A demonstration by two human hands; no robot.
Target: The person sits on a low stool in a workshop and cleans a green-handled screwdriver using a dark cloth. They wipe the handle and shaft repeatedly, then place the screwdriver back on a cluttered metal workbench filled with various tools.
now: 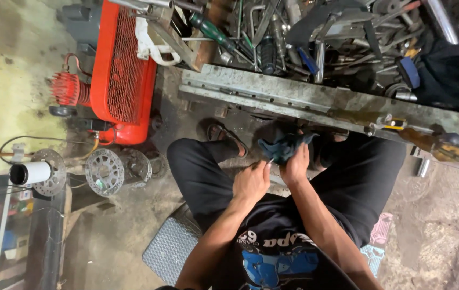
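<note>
I sit with black trousers on, both hands raised between my knees. My right hand (296, 165) is closed on a crumpled dark blue rag (282, 146), pressing it from the right. My left hand (251, 183) sits just left of the rag, its fingers pinched on a small shiny metal piece (268, 161) whose tip touches the cloth. What the rag wraps is hidden. Both hands hang just below the edge of the metal bench (315, 102).
The bench top carries a heap of hand tools (304, 37). A red air compressor (122, 70) stands at left, with brake discs (104, 172) and a white cylinder (30, 173) below it. A grey textured mat (171, 249) lies by my left leg. My sandalled foot (224, 137) rests on the dirty floor.
</note>
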